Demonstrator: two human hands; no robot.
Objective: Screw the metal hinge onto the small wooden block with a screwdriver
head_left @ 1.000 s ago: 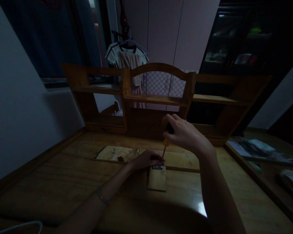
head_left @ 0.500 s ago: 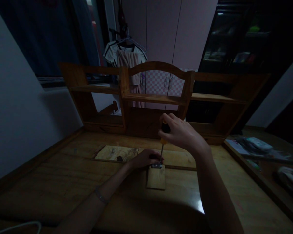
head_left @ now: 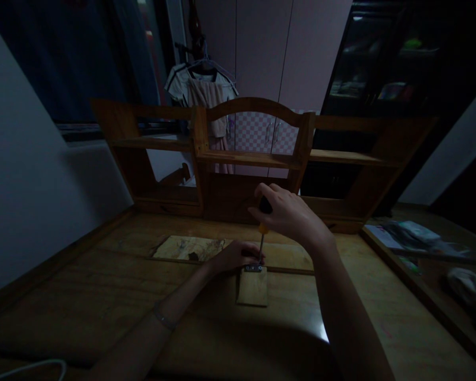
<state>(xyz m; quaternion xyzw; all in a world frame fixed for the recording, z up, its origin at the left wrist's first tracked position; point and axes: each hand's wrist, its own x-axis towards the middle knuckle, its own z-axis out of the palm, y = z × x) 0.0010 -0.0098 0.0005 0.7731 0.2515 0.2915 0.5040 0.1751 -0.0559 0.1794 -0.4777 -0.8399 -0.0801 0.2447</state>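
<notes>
My right hand [head_left: 287, 214] is wrapped round the black and yellow handle of a screwdriver [head_left: 263, 227], held nearly upright. The shaft points down to a small metal hinge [head_left: 253, 268], which lies at the far edge of a short wooden piece [head_left: 253, 288]. Beside the tip, my left hand [head_left: 234, 256] rests low with its fingers curled at the hinge and the long board; what its fingertips hold is hidden. That long wooden board [head_left: 186, 248] lies crosswise, its left part marked with dark stains.
A wooden shelf unit [head_left: 254, 157] stands along the back of the wooden desk [head_left: 115, 296]. At the right, past a raised edge, lie plastic-wrapped items [head_left: 414, 235] and a crumpled cloth [head_left: 470, 288]. A white cable [head_left: 35, 364] lies at the lower left.
My right hand has shifted slightly left, and its fingers have loosened and turned a little on the screwdriver handle. My left hand stays at the hinge. The whole view has moved slightly.
</notes>
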